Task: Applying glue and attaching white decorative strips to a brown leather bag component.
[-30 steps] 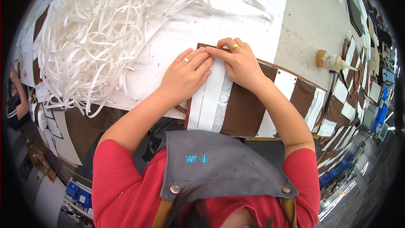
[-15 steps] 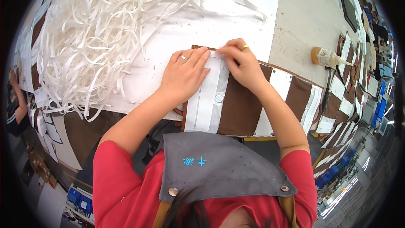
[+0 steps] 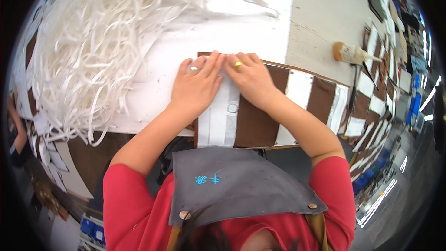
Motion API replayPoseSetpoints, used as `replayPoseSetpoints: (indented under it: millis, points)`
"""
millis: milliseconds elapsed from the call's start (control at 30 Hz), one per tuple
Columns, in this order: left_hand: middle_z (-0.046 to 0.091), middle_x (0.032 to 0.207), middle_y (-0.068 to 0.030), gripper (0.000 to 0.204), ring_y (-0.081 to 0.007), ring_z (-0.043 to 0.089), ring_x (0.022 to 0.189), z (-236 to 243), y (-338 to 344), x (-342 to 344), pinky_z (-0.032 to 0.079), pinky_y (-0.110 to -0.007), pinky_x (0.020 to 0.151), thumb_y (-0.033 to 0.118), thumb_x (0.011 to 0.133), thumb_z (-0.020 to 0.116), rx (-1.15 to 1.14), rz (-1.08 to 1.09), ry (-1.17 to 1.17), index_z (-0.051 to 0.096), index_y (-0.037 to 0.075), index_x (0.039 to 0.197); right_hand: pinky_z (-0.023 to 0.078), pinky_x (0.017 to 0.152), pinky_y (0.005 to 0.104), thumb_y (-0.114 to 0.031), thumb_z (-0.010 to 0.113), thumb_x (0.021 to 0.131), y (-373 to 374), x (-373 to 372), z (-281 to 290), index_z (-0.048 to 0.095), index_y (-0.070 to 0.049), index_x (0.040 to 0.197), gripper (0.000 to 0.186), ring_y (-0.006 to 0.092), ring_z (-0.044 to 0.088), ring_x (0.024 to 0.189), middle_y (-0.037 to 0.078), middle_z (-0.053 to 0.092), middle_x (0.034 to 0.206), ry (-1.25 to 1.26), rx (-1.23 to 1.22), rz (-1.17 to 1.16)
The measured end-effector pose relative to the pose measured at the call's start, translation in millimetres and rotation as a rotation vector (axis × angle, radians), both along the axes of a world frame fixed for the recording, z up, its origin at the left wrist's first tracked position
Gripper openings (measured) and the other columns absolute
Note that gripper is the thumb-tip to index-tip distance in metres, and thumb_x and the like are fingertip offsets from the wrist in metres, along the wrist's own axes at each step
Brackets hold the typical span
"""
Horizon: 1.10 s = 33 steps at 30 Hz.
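Pressing: left hand [image 3: 195, 88] and right hand [image 3: 251, 81] both palm down at the far edge of a striped panel [image 3: 260, 123].
Left grip: fingers apart and nearly straight, laid over the panel's surface; silver ring [image 3: 194, 68] on it.
Right grip: fingers close together, angled in toward the left hand; thumb hidden from me, so can't tell if it pinches anything; gold ring [image 3: 238, 64] on it.
Fingertips: the two hands nearly meet; can't tell if they touch.
Striped panel: flat on the desk [image 3: 320, 23], right in front of the person, near side reaching past the desk edge toward a grey apron [image 3: 241, 190]; brown and white bands, brown edging along the far side.
Round disc: small metal-looking piece [image 3: 232, 108] on the panel's left part, on the near side of the hands.
Ribbon heap: loose white ribbons [image 3: 88, 51], tangled, left of the hands, a few strands trailing right.
White sheet: under the ribbons, bare at the middle [image 3: 260, 28].
Bottle: amber-bottomed, pale nozzle [image 3: 348, 53], lying on its side right of the panel, nozzle pointing right.
Far right: more brown-and-white pieces [image 3: 369, 104], overlapping.
Far left: another person's bare arm [image 3: 19, 128], blurred.
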<state>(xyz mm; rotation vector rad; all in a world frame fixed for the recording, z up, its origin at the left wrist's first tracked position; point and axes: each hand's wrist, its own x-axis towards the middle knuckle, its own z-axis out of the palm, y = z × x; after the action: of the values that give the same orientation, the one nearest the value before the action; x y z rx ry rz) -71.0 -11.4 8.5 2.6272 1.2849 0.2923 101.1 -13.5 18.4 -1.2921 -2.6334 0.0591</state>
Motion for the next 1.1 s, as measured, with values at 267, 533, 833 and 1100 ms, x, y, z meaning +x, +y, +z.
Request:
replayPoseSetpoints:
  millis: [267,533,833,1100]
  points:
    - [0.049,0.126,-0.0011,0.041,-0.0155,0.046,0.108,-4,3,-2,0.029,-0.038,0.097,0.025,0.086,0.051,0.049,-0.040,-0.006,0.049,0.010,0.124,0.043,0.080,0.0340,-0.003,0.055,0.070,-18,51,9,0.061,-0.005,0.090,0.021,0.0224,0.057,0.088,0.007,0.060,0.089,0.152,-0.108,-0.200]
    - [0.049,0.125,-0.0038,0.035,-0.0181,0.047,0.106,-3,3,-6,0.029,-0.038,0.095,0.016,0.082,0.056,0.093,-0.070,-0.068,0.054,0.006,0.116,0.040,0.093,0.0415,-0.013,0.050,0.078,-81,348,-22,0.049,-0.002,0.117,0.040,0.0345,0.050,0.108,0.019,0.052,0.118,-0.291,0.147,-1.362]
    - [0.048,0.125,-0.0068,0.035,-0.0211,0.043,0.117,9,-8,45,0.028,-0.038,0.099,0.012,0.080,0.057,-0.083,-0.271,-0.276,0.053,0.005,0.114,0.046,0.076,0.0429,-0.021,0.043,0.090,-111,313,6,0.053,0.001,0.108,0.030,0.0380,0.057,0.089,0.023,0.057,0.099,-0.071,0.155,-1.371]
    - [0.048,0.126,-0.0070,0.036,-0.0205,0.042,0.120,-21,-6,88,0.028,-0.037,0.102,0.021,0.084,0.053,-0.003,-0.400,-0.216,0.052,0.005,0.116,0.046,0.062,0.0400,-0.009,0.047,0.089,-96,111,67,0.046,-0.008,0.122,0.034,0.0369,0.058,0.075,0.020,0.058,0.088,0.499,-0.192,-0.933]
